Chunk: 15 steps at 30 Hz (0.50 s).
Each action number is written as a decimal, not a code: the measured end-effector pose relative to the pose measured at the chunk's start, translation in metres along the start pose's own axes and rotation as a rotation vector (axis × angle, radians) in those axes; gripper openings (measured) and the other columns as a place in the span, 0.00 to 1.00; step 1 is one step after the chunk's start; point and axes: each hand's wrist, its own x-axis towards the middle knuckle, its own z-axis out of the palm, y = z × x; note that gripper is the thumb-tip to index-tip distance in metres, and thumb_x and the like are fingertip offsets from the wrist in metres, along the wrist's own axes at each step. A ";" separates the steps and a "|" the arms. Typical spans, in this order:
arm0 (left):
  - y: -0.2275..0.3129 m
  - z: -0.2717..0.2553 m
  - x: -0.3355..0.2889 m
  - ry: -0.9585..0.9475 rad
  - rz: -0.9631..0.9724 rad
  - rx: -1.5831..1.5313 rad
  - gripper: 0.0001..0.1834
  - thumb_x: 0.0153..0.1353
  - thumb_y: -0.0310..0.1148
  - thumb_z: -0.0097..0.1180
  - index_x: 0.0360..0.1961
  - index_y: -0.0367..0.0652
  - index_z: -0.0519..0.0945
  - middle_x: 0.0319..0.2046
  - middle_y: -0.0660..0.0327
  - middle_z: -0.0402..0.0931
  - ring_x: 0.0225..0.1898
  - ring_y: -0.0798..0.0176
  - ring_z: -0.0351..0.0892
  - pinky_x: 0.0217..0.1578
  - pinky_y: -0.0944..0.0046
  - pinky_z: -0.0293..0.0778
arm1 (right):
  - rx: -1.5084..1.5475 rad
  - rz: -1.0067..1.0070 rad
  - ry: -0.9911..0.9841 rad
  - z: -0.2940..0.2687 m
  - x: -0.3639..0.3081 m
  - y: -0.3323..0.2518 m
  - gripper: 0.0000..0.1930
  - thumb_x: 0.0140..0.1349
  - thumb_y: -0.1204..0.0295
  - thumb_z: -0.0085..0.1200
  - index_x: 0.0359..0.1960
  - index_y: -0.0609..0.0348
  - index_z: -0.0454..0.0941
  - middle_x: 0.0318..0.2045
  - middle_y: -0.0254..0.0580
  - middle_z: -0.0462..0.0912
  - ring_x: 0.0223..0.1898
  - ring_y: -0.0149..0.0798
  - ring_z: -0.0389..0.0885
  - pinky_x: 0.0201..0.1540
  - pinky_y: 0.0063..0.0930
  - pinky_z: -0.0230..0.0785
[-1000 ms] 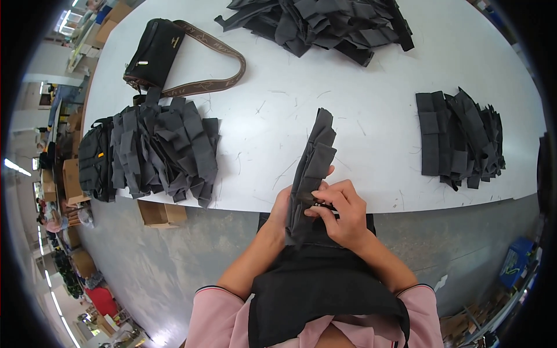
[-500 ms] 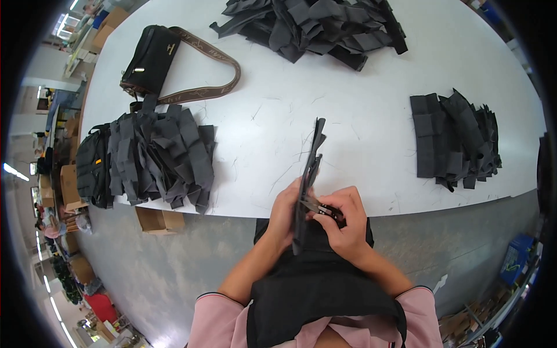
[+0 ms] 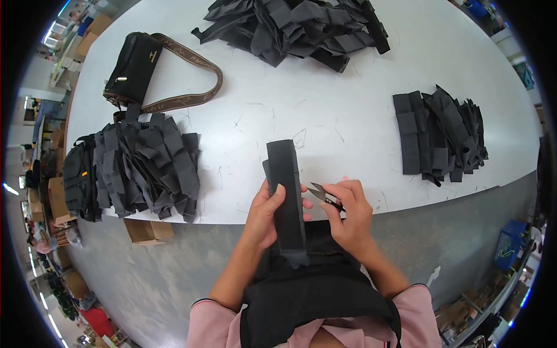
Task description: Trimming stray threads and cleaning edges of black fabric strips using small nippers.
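Observation:
My left hand point(image 3: 267, 214) grips a long black fabric strip point(image 3: 285, 197), thumb on its face and fingertips showing past its right edge. The strip stands lengthwise in front of me over the table's near edge, and a second layer peeks out at its upper left. In my right hand point(image 3: 351, 216) is a small pair of thread snips point(image 3: 326, 197), held between thumb and fingers. Their pointed blades are apart and aim at the strip's right edge, a small gap away from it. The rest of the right-hand fingers are curled.
Piles of black fabric strips lie on the white table point(image 3: 249, 156): a far pile point(image 3: 301, 35), a right pile point(image 3: 435, 136) and a left pile point(image 3: 148, 165). Beside the left one are a black backpack point(image 3: 80, 180) and a black shoulder bag point(image 3: 132, 69). Loose threads are scattered about. A cardboard box point(image 3: 148, 231) is below the edge.
The strip has turned from edge-on to show its flat face. My right hand with the snips has drawn away from it, slightly to the right. The view has shifted a little.

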 end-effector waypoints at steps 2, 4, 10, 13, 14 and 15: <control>0.000 0.001 0.001 -0.003 -0.009 0.013 0.20 0.67 0.37 0.46 0.54 0.39 0.61 0.44 0.51 0.72 0.38 0.55 0.78 0.34 0.56 0.81 | -0.188 -0.174 0.002 0.001 0.011 0.005 0.16 0.45 0.78 0.60 0.39 0.55 0.77 0.30 0.37 0.72 0.23 0.39 0.71 0.23 0.29 0.61; 0.000 0.003 -0.001 -0.004 -0.016 0.026 0.19 0.66 0.36 0.47 0.54 0.39 0.61 0.43 0.52 0.72 0.37 0.55 0.78 0.32 0.57 0.81 | -0.193 -0.177 0.007 0.005 0.015 0.008 0.16 0.46 0.79 0.60 0.39 0.55 0.77 0.29 0.36 0.72 0.22 0.38 0.71 0.23 0.29 0.61; 0.001 0.000 -0.004 0.011 -0.030 0.029 0.20 0.62 0.32 0.52 0.52 0.38 0.63 0.41 0.52 0.72 0.33 0.58 0.79 0.29 0.59 0.80 | -0.198 -0.143 -0.013 0.008 0.016 0.010 0.16 0.45 0.80 0.60 0.39 0.54 0.78 0.27 0.36 0.72 0.21 0.37 0.71 0.22 0.28 0.62; 0.001 0.000 -0.004 0.007 -0.049 0.022 0.19 0.62 0.31 0.53 0.51 0.38 0.63 0.40 0.52 0.72 0.33 0.59 0.79 0.28 0.60 0.80 | -0.132 -0.112 -0.003 0.009 0.011 0.012 0.15 0.45 0.80 0.60 0.38 0.54 0.78 0.27 0.36 0.72 0.22 0.37 0.72 0.22 0.28 0.63; 0.001 -0.001 -0.004 0.014 -0.055 0.024 0.19 0.62 0.31 0.53 0.51 0.38 0.63 0.40 0.52 0.72 0.33 0.59 0.79 0.28 0.61 0.80 | -0.049 -0.082 0.019 0.009 0.011 0.012 0.15 0.46 0.80 0.60 0.38 0.55 0.78 0.27 0.36 0.72 0.22 0.37 0.72 0.23 0.28 0.63; 0.001 -0.001 -0.004 0.021 -0.060 0.027 0.19 0.62 0.30 0.52 0.51 0.38 0.63 0.40 0.52 0.72 0.33 0.59 0.79 0.28 0.61 0.80 | -0.050 -0.083 0.019 0.009 0.010 0.011 0.15 0.46 0.80 0.60 0.38 0.55 0.78 0.27 0.36 0.72 0.22 0.37 0.72 0.23 0.28 0.63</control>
